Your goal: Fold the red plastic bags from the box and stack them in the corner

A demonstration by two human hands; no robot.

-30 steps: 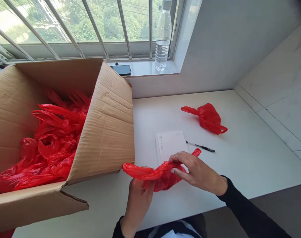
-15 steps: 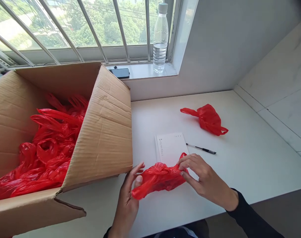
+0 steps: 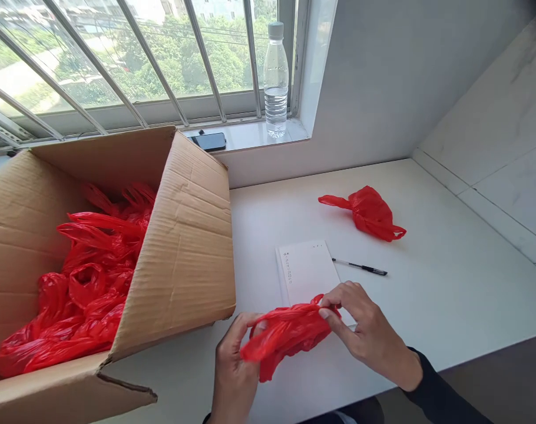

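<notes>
A crumpled red plastic bag (image 3: 294, 333) is stretched between my two hands, just above the near edge of the white table. My right hand (image 3: 365, 324) pinches its right end between thumb and fingers. At the other end, my left hand (image 3: 239, 356) is closed on the bag, with part of its fingers hidden behind the red plastic. Just beyond the bag lies a white notebook (image 3: 310, 265) with small writing on its page, its near part covered by the bag and my right hand. A black pen (image 3: 360, 267) rests beside the notebook.
On the left stands an open cardboard box (image 3: 192, 241) filled with red plastic bags (image 3: 91, 282). Another red bag (image 3: 371, 213) lies farther back on the table (image 3: 453, 265). A water bottle (image 3: 275, 88) and a phone (image 3: 209, 141) are on the windowsill, before a barred window.
My left hand has closed on the bag's left end, where its fingers were apart before. The bag is now spread wider and hangs lower on the left. The view has shifted slightly.
</notes>
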